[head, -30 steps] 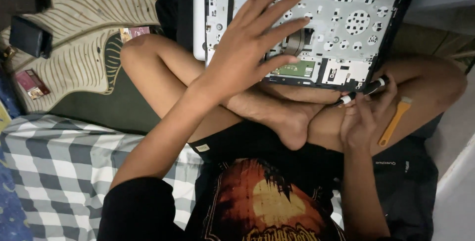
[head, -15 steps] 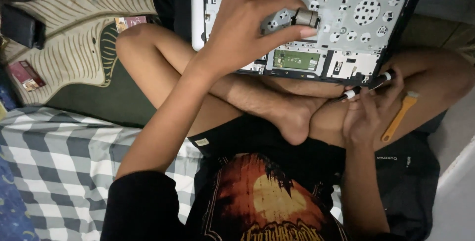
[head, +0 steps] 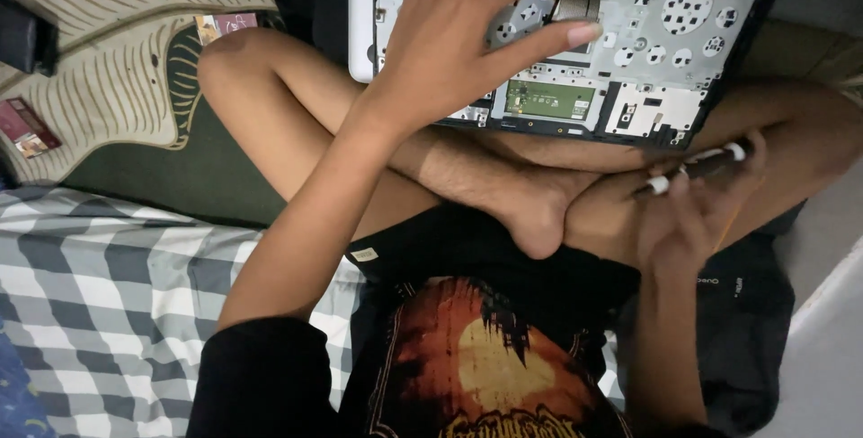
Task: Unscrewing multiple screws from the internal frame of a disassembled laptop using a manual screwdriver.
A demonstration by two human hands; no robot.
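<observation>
We've got the opened laptop chassis propped on our crossed legs, not on any tabletop, w/ its lower edge resting across the shins. Our left hand is spread over the bare inner frame, fingers curled, thumb and forefinger pinching a small metal cylindrical part just above the board. Our right hand is closed around a black screwdriver w/ white ends, held low by the ankle, well apart from the small part. Risks as we judge them: the pinch is only at the fingertips, so a slip could drop that piece into the chassis openings or down btwn legs and the checked bedsheet, where it'd be hard to find. The chassis has no flat support, so any leg shift could tilt it off. The palm's pressing near the green circuit board; too much weight there may flex or scratch it. The driver tip sits close to bare skin, too.
</observation>
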